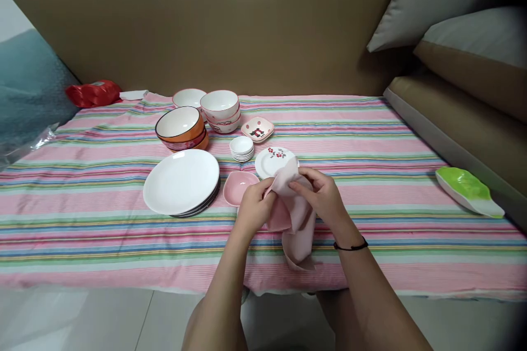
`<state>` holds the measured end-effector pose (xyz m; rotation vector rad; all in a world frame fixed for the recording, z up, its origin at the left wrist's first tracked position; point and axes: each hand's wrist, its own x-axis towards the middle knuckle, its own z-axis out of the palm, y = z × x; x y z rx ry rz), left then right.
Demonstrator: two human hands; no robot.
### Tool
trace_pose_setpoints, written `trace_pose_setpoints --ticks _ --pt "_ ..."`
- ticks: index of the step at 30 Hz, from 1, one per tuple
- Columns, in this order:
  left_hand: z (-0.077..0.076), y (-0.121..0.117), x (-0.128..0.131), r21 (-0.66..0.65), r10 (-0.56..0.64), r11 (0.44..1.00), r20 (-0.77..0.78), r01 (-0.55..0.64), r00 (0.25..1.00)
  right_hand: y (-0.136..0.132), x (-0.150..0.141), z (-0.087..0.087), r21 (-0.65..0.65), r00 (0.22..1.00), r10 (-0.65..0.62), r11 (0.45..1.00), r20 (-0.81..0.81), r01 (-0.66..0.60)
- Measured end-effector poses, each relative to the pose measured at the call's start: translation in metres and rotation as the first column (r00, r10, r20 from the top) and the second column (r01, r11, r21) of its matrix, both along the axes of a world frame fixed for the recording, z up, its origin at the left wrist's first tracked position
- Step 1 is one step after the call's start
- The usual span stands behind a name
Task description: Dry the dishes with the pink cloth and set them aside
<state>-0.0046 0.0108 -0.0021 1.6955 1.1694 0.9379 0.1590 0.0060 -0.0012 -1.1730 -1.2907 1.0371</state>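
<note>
In the head view my left hand [256, 205] grips a small pink bowl [280, 215], which is partly covered by a pale pink cloth [300, 238]. The fingers of my right hand [325, 196] pinch that cloth against the bowl's rim, and its loose end hangs toward the striped cover. Just left of my hands sits another pink bowl [236, 187]. A white plate with red flowers [269, 162] lies behind the cloth, partly hidden by it.
Left of my hands are stacked white plates [181, 181], orange bowls [181, 126], white bowls [220, 104], tiny white dishes [241, 145] and square patterned dishes [257, 127]. A green leaf-shaped dish [465, 186] lies far right. Cushions [473, 60] and a backrest [247, 38] border the striped cloth [370, 148].
</note>
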Motion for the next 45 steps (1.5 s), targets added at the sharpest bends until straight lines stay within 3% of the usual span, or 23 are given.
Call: trace_pose_setpoints --ticks 6,11,17,21,27,31,36,41,45 --pt "-0.005 -0.003 0.01 -0.017 -0.008 1.0 -0.082 0.006 0.997 -0.001 -0.005 0.007 0.03 0.987 -0.106 0.994 0.124 0.103" --pt "-0.001 -0.001 0.009 -0.018 0.023 1.0 0.054 -0.022 0.998 0.001 -0.001 0.004 0.002 0.999 -0.051 0.999 0.018 0.051" --pt "0.002 0.001 0.005 0.01 0.098 0.995 0.102 -0.099 0.99 0.003 0.003 0.001 0.133 0.998 -0.045 0.99 0.048 0.038" --pt "0.0 -0.002 0.006 0.026 0.061 0.998 0.035 -0.062 0.998 0.001 0.001 0.002 0.042 0.997 -0.048 0.998 0.064 0.045" --pt "-0.001 -0.003 0.008 -0.021 -0.053 0.998 0.004 0.053 0.999 0.001 0.003 0.004 0.113 0.995 0.034 0.993 0.098 -0.045" --pt "0.003 -0.001 0.003 -0.019 -0.047 0.999 0.045 0.048 0.998 0.001 0.008 0.004 0.061 0.989 0.106 0.992 0.102 -0.113" --pt "0.003 -0.001 0.0 -0.004 -0.049 0.999 0.058 0.05 0.997 0.0 0.005 0.002 0.005 0.997 0.032 0.999 0.077 -0.032" --pt "-0.001 -0.004 0.002 -0.014 -0.045 0.999 -0.005 0.045 0.999 0.003 0.0 0.0 0.065 0.998 0.026 0.997 0.066 -0.03" --pt "0.002 -0.005 0.003 -0.017 -0.041 0.999 0.054 0.042 0.998 0.003 0.001 0.0 0.077 0.996 0.019 0.997 0.081 -0.025"
